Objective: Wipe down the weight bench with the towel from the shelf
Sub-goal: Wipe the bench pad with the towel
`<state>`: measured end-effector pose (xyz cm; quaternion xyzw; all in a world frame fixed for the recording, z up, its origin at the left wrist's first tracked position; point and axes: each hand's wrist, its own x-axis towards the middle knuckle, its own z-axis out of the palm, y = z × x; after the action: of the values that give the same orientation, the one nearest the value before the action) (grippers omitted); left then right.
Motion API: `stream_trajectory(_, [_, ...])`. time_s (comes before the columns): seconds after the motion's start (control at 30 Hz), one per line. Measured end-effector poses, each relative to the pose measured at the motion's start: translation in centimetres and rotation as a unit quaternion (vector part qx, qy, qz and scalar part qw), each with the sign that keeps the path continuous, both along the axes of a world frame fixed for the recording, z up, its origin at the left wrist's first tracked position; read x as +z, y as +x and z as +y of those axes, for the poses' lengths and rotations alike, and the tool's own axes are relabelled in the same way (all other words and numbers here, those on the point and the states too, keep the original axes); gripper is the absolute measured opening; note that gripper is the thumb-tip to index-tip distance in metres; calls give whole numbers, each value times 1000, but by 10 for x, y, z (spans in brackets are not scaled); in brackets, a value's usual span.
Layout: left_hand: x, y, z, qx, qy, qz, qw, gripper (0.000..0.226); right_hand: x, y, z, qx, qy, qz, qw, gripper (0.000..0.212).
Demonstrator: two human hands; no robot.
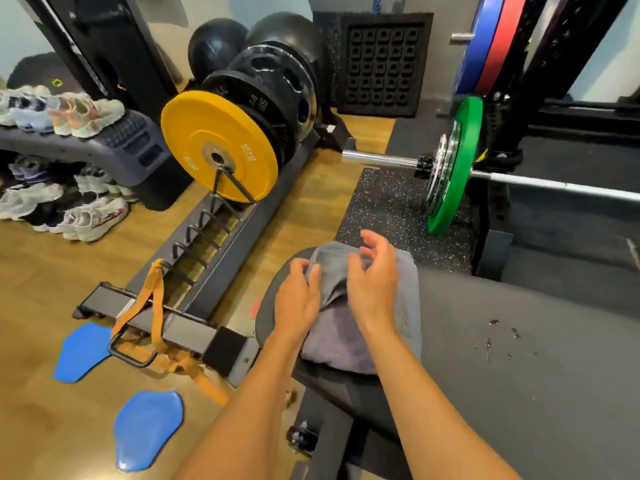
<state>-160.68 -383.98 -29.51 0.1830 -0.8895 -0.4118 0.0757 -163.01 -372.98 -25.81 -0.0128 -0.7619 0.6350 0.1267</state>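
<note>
Head view looks down on a dark padded weight bench (519,358) filling the lower right of the frame. A grey towel (346,337), loosely folded, lies on the rounded end of this surface at centre frame. The left hand (298,303) rests palm down on the towel's left edge, fingers pinching a fold of cloth. The right hand (374,282) sits over the towel's middle, fingers curled and spread, not closed on the cloth. Small scuffs or tears (498,336) mark the bench pad at right. A plate rack (194,268) on the wooden floor, left of the bench, carries a yellow plate (220,145) and black plates behind it. An orange strap (156,306) hangs over the rack's near end. A barbell with a green plate (453,164) occupies the upper right. Shoes (62,112) line a shelf at upper left.
</note>
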Motion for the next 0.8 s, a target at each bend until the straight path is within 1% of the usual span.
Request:
stream_trajectory(0.07, [3,-4,-10,-5,38,-4,999,30,17,-8,-6,72,-108,-32,991,46])
stream_trajectory(0.1, [7,-7,-18,-2,63,-2,998,30,22,-13,-6,88,-117,-31,989,51])
stream_trajectory(0.13, [10,-9,-27,8,91,1,996,28,23,-13,-3,86,-79,-22,993,55])
stream_trajectory(0.17, [12,-10,-35,20,118,9,993,26,19,-12,1,71,-2,-8,997,56])
stream_trajectory(0.2, [13,-8,-41,30,130,20,991,26,11,-8,4,50,96,-4,994,53])
stream_trajectory(0.23, [13,-5,-44,29,119,26,992,29,2,0,5,31,202,-23,979,51])
stream_trajectory(0.27, [13,0,-44,20,95,30,995,33,-8,10,3,22,308,-59,949,55])
stream_trajectory(0.3, [12,4,-42,2,74,36,997,35,-18,20,-1,28,400,-95,911,62])
stream_trajectory(0.33, [10,7,-39,-17,58,43,997,36,-25,28,-5,38,467,-117,875,70])
stream_trajectory(0.37, [10,9,-37,-31,41,51,997,37,-29,34,-10,40,509,-123,851,78])
stream_trajectory(0.4, [10,10,-35,-36,24,55,998,36,-30,37,-13,33,533,-119,837,82])
stream_trajectory(0.43, [10,9,-36,-33,12,52,998,36,-28,37,-15,22,550,-109,827,82])
stream_trajectory(0.47, [10,8,-37,-29,8,47,998,35,-24,38,-15,16,563,-97,821,76])
stream_trajectory(0.53, [9,8,-40,-42,22,67,997,30,-21,46,-12,21,560,-69,825,56])
stream_trajectory(0.6, [6,8,-45,-54,73,106,990,25,-24,65,-11,29,548,-53,834,42])
stream_trajectory(0.7, [3,-3,-54,-57,141,121,981,22,-32,92,-17,-15,571,-10,821,33])
stream_trajectory(0.73, [0,-11,-56,-54,177,119,976,22,-34,89,-21,-31,575,-8,818,32])
stream_trajectory(0.8, [-7,-29,-61,-34,275,122,953,23,-37,60,-29,-43,560,-17,827,32])
